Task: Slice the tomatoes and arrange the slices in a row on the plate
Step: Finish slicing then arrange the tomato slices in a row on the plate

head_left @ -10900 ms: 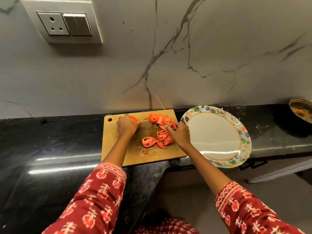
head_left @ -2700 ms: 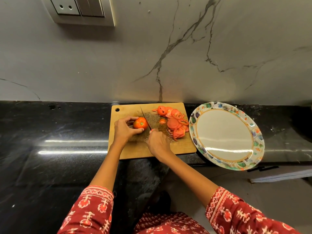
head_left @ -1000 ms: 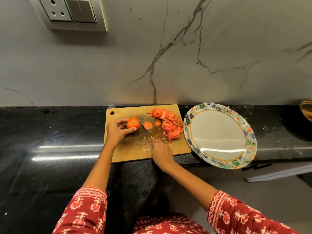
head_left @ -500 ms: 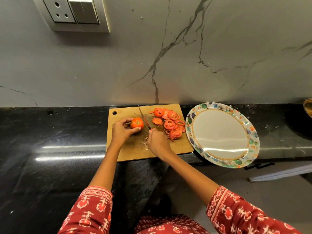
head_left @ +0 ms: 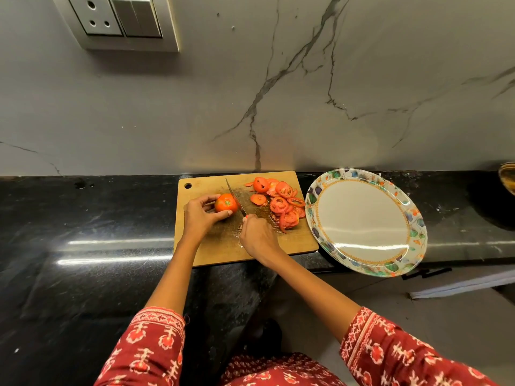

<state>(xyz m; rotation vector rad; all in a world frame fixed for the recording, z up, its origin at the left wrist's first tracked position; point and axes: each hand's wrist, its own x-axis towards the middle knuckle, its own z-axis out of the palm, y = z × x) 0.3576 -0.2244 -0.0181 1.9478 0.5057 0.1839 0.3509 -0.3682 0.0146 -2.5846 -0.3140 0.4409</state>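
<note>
On the wooden cutting board [head_left: 223, 249] my left hand [head_left: 199, 215] grips a partly cut tomato [head_left: 226, 203], its green stem scar facing me. My right hand [head_left: 257, 236] holds a knife [head_left: 233, 195] by its handle; the blade stands on edge against the tomato's right side. Several tomato slices [head_left: 280, 204] lie in a loose pile on the right part of the board. A white plate with a floral rim [head_left: 315, 215] lies right of the board, with nothing on it.
The board and plate lie on a black stone counter [head_left: 83, 232] against a grey marble wall. The plate overhangs the counter's front edge. A switch panel [head_left: 119, 20] is on the wall at upper left. A dish [head_left: 507, 179] shows at the far right edge.
The knife has gone back against the tomato's right side after one slice dropped beside the pile. My left hand keeps holding the tomato in place.
</note>
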